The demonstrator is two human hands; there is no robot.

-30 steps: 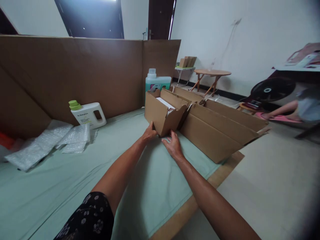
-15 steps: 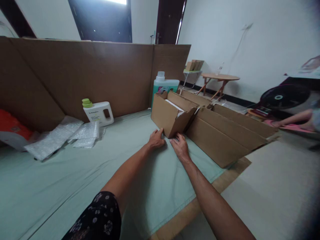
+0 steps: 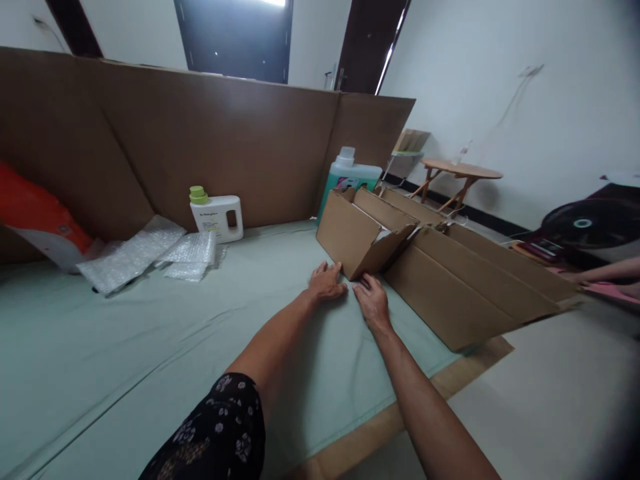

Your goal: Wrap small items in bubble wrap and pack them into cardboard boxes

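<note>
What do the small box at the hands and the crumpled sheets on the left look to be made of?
Small box: brown corrugated cardboard, matte, with folded flaps and raw cut edges. Sheets: probably clear plastic bubble wrap, judging by the glossy, translucent, pebbled surface.

A tall brown cardboard screen stands along the far edge of a pale green mat spread over a beige floor. Behind it are a white wall, a dark window showing a strip of daylight at its top, and a dark door. A small round wooden table stands by the wall, with a black fan to the right.
</note>
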